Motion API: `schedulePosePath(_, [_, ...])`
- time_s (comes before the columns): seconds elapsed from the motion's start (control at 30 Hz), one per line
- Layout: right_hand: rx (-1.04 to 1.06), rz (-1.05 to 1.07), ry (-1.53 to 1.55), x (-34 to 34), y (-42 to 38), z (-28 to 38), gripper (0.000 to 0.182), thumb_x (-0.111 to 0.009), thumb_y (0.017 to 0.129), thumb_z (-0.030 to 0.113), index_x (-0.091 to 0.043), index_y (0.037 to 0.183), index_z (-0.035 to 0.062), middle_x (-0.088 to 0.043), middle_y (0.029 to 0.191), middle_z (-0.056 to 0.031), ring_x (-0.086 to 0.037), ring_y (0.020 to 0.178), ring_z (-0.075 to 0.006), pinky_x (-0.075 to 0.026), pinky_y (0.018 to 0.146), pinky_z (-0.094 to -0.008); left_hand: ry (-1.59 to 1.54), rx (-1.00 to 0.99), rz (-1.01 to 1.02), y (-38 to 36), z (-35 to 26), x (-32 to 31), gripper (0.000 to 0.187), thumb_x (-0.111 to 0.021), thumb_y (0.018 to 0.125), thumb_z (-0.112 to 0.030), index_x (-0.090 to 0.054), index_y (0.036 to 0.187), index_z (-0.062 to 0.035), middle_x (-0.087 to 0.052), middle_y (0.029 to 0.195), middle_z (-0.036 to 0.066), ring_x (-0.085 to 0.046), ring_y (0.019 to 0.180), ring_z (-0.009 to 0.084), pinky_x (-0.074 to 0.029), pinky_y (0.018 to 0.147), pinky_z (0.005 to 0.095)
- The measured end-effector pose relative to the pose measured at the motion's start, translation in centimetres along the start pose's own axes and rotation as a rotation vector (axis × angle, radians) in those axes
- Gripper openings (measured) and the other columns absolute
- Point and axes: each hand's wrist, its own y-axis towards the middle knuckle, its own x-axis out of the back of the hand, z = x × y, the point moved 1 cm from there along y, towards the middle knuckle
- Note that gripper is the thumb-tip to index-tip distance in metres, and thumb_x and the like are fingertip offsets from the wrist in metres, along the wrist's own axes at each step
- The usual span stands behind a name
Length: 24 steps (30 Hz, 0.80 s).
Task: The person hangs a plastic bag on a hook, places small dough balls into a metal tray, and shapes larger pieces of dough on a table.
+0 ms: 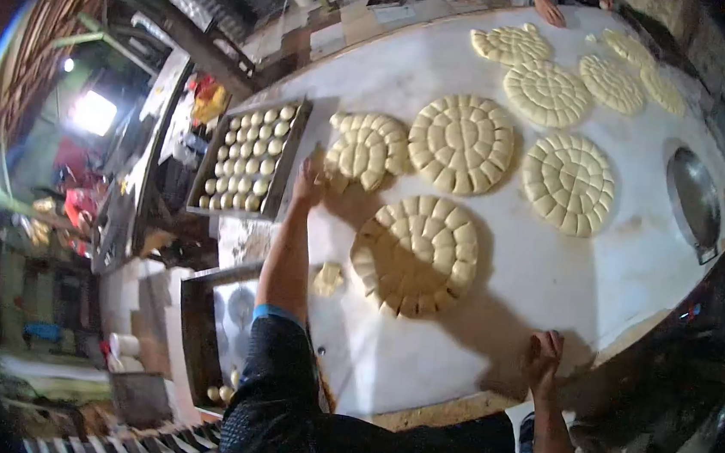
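Observation:
My left hand (307,184) reaches out to the left edge of a partly taken-apart round of cut dough (368,145), fingertips right at its loose pieces. Its fingers are blurred, and I cannot tell whether they grip a piece. My right hand (544,360) hovers over the near right part of the table with its fingers curled in and nothing showing in them. Between the hands lies a whole round of dough (416,253), scored into wedges and partly in shadow. A small dough scrap (328,280) lies to its left.
Other scored dough rounds (461,144) spread over the white table (540,268). A tray (293,164) of dough balls stands at the left, with another tray (192,332) nearer. A metal pan (694,199) lies at the right edge. Another person's hand (550,13) rests at the far edge.

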Motion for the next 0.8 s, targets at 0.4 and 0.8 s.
schedulePosePath(0.4, [-0.264, 0.092, 0.134, 0.0, 2.3, 0.0, 0.013, -0.058, 0.085, 0.016, -0.056, 0.08, 0.0041, -0.05, 0.074, -0.0155, -0.05, 0.073, -0.0355, -0.04, 0.065, -0.0456, -0.926, 1.086, 0.727, -0.3, -10.4, 16.7, 0.039, -0.069, 0.088, -0.034, -0.064, 0.11, -0.0024, -0.061, 0.083, 0.007, -0.051, 0.072, 0.0167, -0.041, 0.059, 0.0287])
schedulePosePath(0.8, [-0.044, -0.082, 0.039, 0.2, 1.4, -0.3, 0.021, -0.057, 0.087, 0.024, -0.053, 0.076, 0.0054, -0.049, 0.072, -0.0127, -0.049, 0.072, -0.0335, -0.038, 0.073, -0.0453, -1.695, 1.382, 0.24, -2.1, -8.5, 5.7, 0.027, -0.064, 0.089, -0.026, -0.062, 0.1, -0.0019, -0.064, 0.086, 0.011, -0.061, 0.075, 0.0233, -0.052, 0.062, 0.0356])
